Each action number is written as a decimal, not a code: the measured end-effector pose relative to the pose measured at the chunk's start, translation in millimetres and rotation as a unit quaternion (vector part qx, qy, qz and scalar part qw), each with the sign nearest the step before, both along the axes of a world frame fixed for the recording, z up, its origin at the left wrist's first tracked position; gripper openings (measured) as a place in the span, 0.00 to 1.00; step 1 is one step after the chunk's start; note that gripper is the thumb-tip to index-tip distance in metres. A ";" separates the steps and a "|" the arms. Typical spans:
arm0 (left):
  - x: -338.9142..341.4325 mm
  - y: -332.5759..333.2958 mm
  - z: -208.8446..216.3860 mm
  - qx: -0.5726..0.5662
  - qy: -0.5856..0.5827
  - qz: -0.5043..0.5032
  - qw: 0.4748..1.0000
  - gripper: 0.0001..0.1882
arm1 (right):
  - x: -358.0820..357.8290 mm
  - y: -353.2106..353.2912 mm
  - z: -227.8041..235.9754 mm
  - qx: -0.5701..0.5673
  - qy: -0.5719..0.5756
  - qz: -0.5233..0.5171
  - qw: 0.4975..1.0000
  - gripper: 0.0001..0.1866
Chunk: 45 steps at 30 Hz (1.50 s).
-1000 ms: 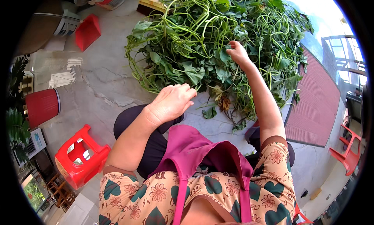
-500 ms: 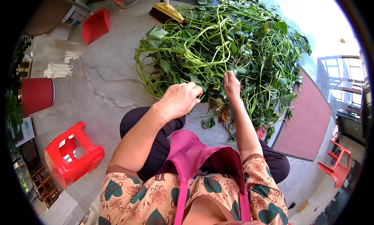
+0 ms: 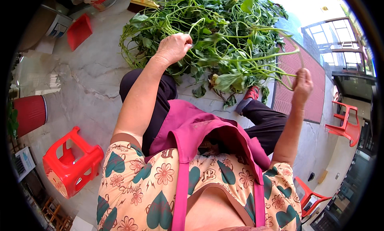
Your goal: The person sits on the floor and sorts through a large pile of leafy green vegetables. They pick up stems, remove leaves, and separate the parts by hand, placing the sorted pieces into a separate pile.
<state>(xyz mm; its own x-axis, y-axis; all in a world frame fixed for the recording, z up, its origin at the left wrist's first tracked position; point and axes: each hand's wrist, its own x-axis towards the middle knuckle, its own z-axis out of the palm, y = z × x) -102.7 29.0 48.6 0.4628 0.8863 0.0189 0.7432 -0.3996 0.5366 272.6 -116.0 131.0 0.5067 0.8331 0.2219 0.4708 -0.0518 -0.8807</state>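
Observation:
A large heap of green leafy vines, with long pale stems and dark leaves, lies on the floor in front of me. My left hand is at the heap's near left side, its fingers closed round a vine stem. Out to the right, my right hand is closed on the ends of several long vine stems. These stretch from that hand back across the heap, their leaves partly blurred by motion. A larger pale-green leaf hangs at the heap's near edge, above my red shoe.
A broom touches the heap's far left, with a red dustpan beyond it. At left stand a red stool and a red bin. A dark pink mat and a red chair are on the right.
My right hand has swung from the heap out to the right, drawing vine stems along. My left hand has moved forward onto the stems. The whole view has shifted.

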 end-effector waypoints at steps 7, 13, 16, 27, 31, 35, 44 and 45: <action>34.1 -11.1 4.2 -0.092 -0.108 -0.018 0.990 0.08 | 49.9 -59.7 108.9 0.101 -0.056 -0.064 0.991 0.12; 56.1 -35.9 19.2 -0.187 -0.235 -0.055 0.952 0.10 | -65.6 -46.3 -19.7 -0.038 -0.248 0.010 0.968 0.11; 62.3 -44.1 9.4 -0.307 -0.337 -0.016 0.890 0.20 | -125.2 -58.8 -58.1 -0.043 -0.157 0.115 0.980 0.10; 49.2 -69.3 -34.3 -0.474 -0.526 0.121 0.696 0.18 | -180.4 -66.9 -105.1 -0.103 -0.205 0.324 0.918 0.09; 58.3 -78.6 -34.2 -0.443 -0.492 0.085 0.745 0.18 | -139.4 -34.3 -62.8 0.011 -0.114 0.153 0.982 0.09; 67.0 -93.8 -25.2 -0.411 -0.442 0.019 0.797 0.19 | -71.4 9.9 -60.7 0.081 -0.057 -0.022 0.995 0.18; 71.2 -116.8 -29.7 -0.394 -0.381 -0.031 0.836 0.19 | -44.5 12.2 -73.2 -0.143 0.232 0.191 0.943 0.15; 70.2 -115.0 -28.5 -0.395 -0.378 -0.028 0.837 0.19 | -42.0 9.2 -72.8 -0.158 0.248 0.195 0.936 0.14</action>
<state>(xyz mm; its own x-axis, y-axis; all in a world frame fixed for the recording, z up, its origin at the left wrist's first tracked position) -32.5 -86.0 20.1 0.6239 0.7379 -0.2574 0.0648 0.2794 0.9580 230.5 -106.8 58.2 0.1251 0.9607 -0.2479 0.0453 -0.2552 -0.9658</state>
